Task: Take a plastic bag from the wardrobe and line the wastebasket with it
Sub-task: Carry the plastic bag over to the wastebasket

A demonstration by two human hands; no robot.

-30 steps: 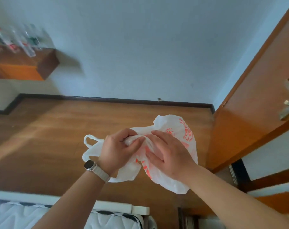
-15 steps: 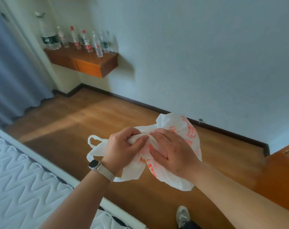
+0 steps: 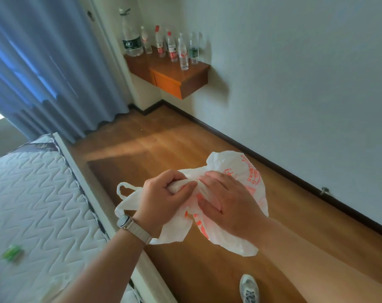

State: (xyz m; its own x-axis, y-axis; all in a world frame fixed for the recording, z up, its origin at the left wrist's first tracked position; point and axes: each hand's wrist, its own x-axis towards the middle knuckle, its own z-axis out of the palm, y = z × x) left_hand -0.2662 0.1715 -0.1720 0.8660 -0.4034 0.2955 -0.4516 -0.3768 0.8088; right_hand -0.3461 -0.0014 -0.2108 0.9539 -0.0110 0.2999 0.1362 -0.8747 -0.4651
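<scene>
A white plastic bag [image 3: 249, 171] with red print is bunched between both hands at chest height above the wooden floor. My left hand [image 3: 163, 200], with a watch on the wrist, is closed around the bag's gathered top. My right hand [image 3: 227, 200] presses and grips the bag's body from the right. One bag handle loops out to the left of my left hand. No wastebasket and no wardrobe are in view.
A white quilted mattress [image 3: 32, 204] lies at the left with a small green object [image 3: 13, 253] on it. A wall-mounted wooden shelf [image 3: 174, 77] holds several bottles. Blue curtains [image 3: 43, 73] hang at the left. My shoe [image 3: 249, 288] stands on the floor.
The view has swung left: the door has left the frame, and the curtains and mattress have come in. Both hands keep the same hold on the bag.
</scene>
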